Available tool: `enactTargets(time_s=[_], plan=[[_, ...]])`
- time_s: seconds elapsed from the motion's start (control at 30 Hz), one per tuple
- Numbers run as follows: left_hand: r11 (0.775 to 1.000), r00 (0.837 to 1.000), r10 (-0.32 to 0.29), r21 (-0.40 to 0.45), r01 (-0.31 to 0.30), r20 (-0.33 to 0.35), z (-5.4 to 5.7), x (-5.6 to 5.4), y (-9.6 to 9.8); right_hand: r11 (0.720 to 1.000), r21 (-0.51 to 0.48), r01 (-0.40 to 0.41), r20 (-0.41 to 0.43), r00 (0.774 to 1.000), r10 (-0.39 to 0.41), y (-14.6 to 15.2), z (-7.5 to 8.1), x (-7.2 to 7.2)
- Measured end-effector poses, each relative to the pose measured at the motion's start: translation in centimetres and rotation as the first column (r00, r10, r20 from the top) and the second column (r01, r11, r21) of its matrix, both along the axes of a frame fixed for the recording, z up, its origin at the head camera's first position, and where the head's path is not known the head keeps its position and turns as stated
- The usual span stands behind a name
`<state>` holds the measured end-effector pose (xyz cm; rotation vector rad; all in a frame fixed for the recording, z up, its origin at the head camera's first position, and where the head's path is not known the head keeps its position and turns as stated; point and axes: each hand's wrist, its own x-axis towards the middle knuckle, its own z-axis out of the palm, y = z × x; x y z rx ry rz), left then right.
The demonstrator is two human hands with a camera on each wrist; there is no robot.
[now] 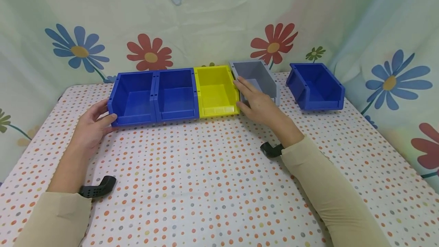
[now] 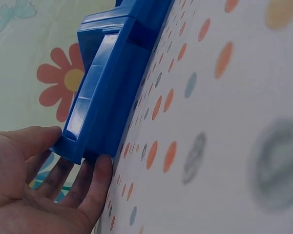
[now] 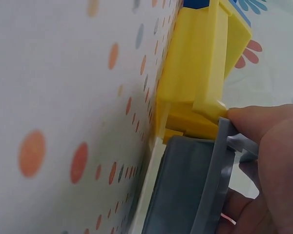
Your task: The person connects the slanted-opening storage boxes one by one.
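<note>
Two blue bins, the left one (image 1: 132, 104) and its neighbour (image 1: 176, 100), stand side by side, with a yellow bin (image 1: 216, 94) against them on the right. My left hand (image 1: 92, 125) touches the outer side of the leftmost bin, its thumb by the front corner. In the left wrist view, the fingertips (image 2: 103, 168) meet that blue bin's end. My right hand (image 1: 258, 106) rests against the yellow bin's right side, fingers reaching over the near left edge of a grey bin (image 1: 255, 75). Its thumb (image 3: 249, 119) touches the yellow bin's front corner in the right wrist view.
Another blue bin (image 1: 317, 87) stands apart at the right, angled. A dotted cloth (image 1: 192, 186) covers the table. A flowered curtain (image 1: 212, 18) hangs behind the bins. Black wrist devices (image 1: 99, 188) are worn on both arms.
</note>
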<state>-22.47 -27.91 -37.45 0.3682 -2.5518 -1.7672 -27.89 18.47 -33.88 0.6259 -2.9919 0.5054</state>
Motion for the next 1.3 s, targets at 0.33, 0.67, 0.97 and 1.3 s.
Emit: enactTargets(time_s=[0.33,0.67,0.97,1.3], plan=[[1.000,1.000,0.004,0.002,-0.004,0.011,-0.2,0.1,-0.2,1.000,-0.002,-0.006,0.013,1.000,0.006,-0.1,-0.6,0.0],[1.000,1.000,-0.004,-0.014,0.004,0.008,-0.2,0.1,-0.1,1.000,0.005,-0.019,0.059,0.998,0.018,0.2,-1.3,0.2],[1.000,1.000,-0.003,-0.021,0.003,0.008,-0.3,0.1,-0.1,0.999,0.008,-0.033,0.084,0.996,0.032,0.5,-1.9,0.2],[1.000,1.000,-0.003,0.000,0.003,0.015,0.1,-0.2,-0.1,0.999,-0.045,-0.009,0.016,1.000,0.010,0.7,-1.1,0.4]])
